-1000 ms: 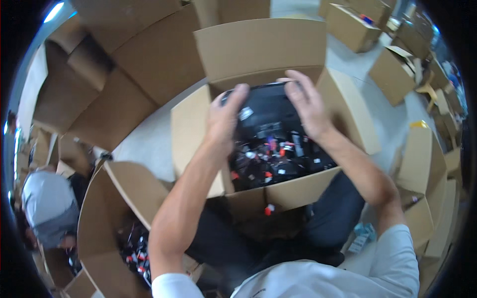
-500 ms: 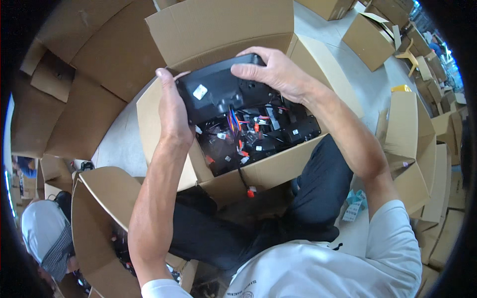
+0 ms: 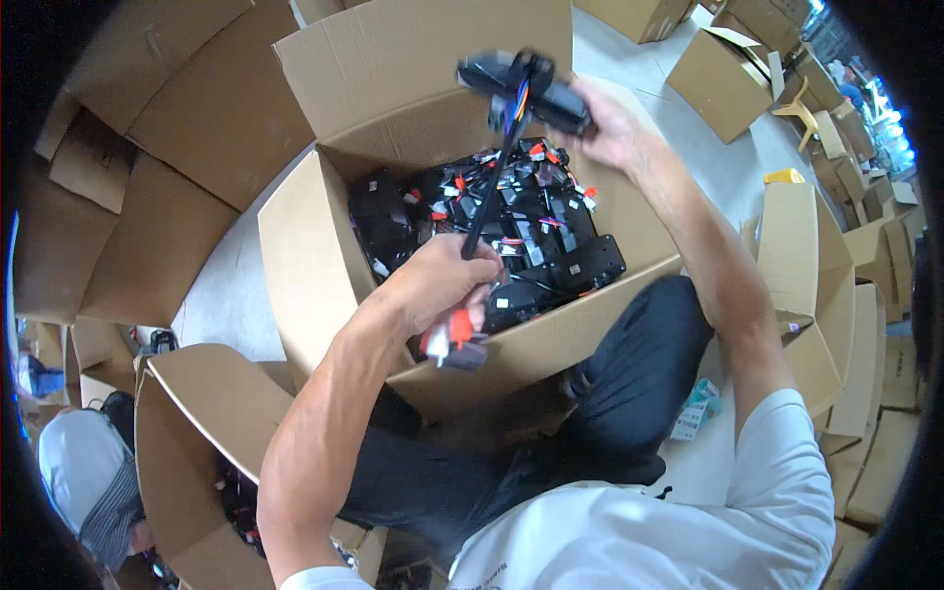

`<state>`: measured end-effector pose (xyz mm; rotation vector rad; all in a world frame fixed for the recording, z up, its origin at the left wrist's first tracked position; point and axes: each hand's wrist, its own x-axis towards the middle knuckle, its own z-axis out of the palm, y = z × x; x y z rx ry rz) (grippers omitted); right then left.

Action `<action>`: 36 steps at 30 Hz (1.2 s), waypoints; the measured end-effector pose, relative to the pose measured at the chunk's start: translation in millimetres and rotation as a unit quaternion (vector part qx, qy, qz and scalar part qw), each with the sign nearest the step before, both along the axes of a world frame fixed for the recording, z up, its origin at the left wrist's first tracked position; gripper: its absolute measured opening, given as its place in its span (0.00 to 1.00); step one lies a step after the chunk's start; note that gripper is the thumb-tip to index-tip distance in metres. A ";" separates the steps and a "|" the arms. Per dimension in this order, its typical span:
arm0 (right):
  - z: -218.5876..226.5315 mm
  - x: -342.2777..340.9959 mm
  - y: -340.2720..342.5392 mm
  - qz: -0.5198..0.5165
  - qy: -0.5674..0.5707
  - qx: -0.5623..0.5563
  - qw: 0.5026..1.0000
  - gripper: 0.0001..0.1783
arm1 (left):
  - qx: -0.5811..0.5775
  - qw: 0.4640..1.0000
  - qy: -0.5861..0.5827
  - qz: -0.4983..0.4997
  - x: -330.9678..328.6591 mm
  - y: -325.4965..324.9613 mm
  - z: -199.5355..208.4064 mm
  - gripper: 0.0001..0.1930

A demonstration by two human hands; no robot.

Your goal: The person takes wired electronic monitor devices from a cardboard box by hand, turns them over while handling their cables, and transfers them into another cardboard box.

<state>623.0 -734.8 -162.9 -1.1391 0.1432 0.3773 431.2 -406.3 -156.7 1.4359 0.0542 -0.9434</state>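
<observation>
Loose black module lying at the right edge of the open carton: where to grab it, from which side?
Grip the black module across its flat body, coming from above on the carton's right, near side. It seems to lie flat on top of the pile beside the wall, so its upper face is exposed; the tangled wires sit mostly further left.

The black oblong plastic device (image 3: 526, 84) raised in the right hand (image 3: 610, 123) is motion-blurred. The left hand's fingers (image 3: 472, 295) hide part of its black cable (image 3: 487, 197).

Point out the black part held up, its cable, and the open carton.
black part (image 3: 560, 93), head view, its casing beside the fingers.
cable (image 3: 489, 192), head view, mid-length.
open carton (image 3: 295, 246), head view, left wall.
</observation>
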 end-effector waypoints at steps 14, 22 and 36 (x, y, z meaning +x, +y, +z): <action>-250.5 62.8 167.9 0.028 -0.018 -0.140 0.990 0.30 | 0.045 0.844 -0.211 0.490 80.7 81.0 -8.8 0.62; -310.5 30.7 257.7 0.102 0.087 -0.167 0.977 0.52 | 0.211 0.792 -0.258 0.512 57.6 128.0 -8.8 0.55; -198.4 -3.1 208.1 0.439 -0.292 -0.543 0.654 0.29 | 0.271 0.773 -0.423 0.387 39.1 80.6 -4.9 0.34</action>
